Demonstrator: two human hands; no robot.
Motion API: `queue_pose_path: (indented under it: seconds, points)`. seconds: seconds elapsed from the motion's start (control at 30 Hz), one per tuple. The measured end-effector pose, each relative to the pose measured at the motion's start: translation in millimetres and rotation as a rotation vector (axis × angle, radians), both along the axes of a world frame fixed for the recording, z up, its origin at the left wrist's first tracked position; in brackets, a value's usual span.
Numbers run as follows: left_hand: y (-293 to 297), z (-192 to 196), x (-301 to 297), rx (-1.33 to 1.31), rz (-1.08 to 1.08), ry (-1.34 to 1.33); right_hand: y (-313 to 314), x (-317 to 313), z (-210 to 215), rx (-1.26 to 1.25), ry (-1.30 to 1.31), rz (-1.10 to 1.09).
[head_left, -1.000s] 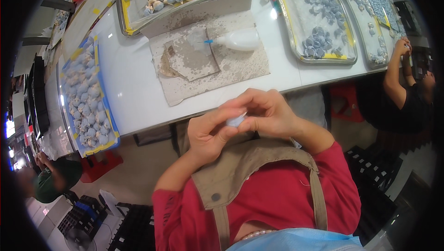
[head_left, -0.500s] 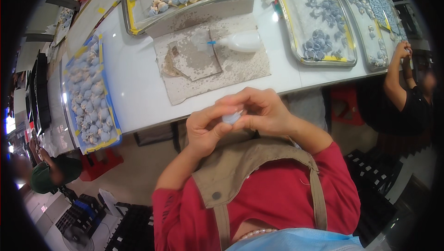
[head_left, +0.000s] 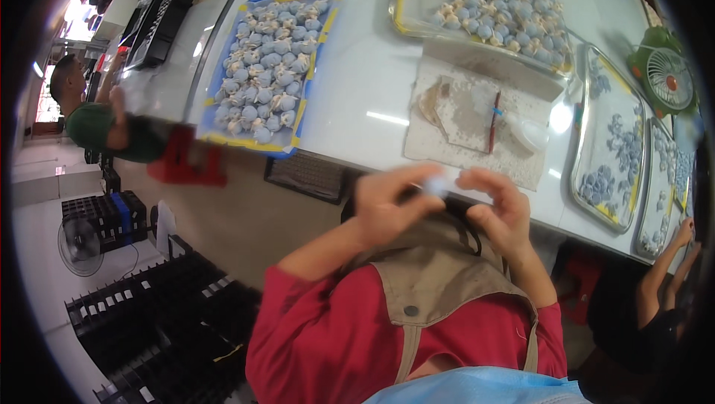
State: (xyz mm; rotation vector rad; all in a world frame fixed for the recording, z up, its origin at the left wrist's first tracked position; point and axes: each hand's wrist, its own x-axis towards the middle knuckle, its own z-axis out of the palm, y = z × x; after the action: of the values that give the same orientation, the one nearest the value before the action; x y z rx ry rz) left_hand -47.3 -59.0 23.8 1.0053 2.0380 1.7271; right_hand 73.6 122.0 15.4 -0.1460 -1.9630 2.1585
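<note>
Blue-edged tray (head_left: 313, 76) full of grey-blue lumps on the white table (head_left: 365, 84), green fan (head_left: 665, 76) far right, black crates (head_left: 179, 329) stacked on the floor.

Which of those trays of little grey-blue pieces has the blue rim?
The tray at the table's left end: its rim is blue with yellow tape, while the other trays are bare metal with yellow tape.

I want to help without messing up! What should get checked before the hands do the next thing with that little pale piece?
1. Both hands on the small pale piece: left hand and right hand pinch it, ok.
2. Grip firmness: blurred, cannot tell.
3. Free spot on the blue-edged tray: looks packed, not ok.
4. Bare white table nearby: ok.
5. Red-handled tool lying on the grey mat: ok.
</note>
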Motion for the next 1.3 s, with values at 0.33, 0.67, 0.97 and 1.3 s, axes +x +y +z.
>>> queue_pose_path:
  seconds: [0.33,0.67,0.97,1.3]
  points:
    - [-63,-26,-101,-0.253,0.817,0.953,28,10,-6,0.031,-0.092,-0.329]
    - [137,1,-189,-0.515,0.231,0.665,44,25,-17,0.102,-0.112,-0.483]
    - [166,-29,-217,-0.405,0.177,0.446,62,31,-10,0.132,-0.083,-0.567]
    - [73,4,-60,0.274,-0.243,-0.87,95,-8,-20,0.891,-0.148,-0.623]
